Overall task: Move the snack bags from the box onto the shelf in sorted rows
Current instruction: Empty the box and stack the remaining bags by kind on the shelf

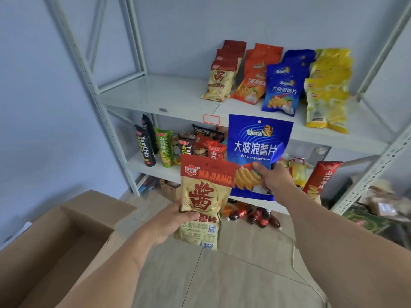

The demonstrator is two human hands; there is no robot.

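My left hand (169, 223) grips a beige and red MAJIANG snack bag (204, 196) by its lower left edge, held upright in front of the shelf. My right hand (274, 176) pinches a blue snack bag (258, 141) near its lower right, raised just below the white upper shelf (155, 94). On that shelf stand four sorted rows: beige-red bags (219, 82), orange bags (254, 78), blue bags (283, 87) and yellow bags (328, 90). The open cardboard box (66, 236) sits at lower left; its inside is mostly hidden.
The lower shelf (138, 163) holds black YamChip tubes (145, 147), a green tube (164, 147), mixed red packs and a red tube (320, 178) at right. Small cola bottles (255, 216) lie on the floor under the rack. Clutter sits at far right. A thin cord crosses the floor.
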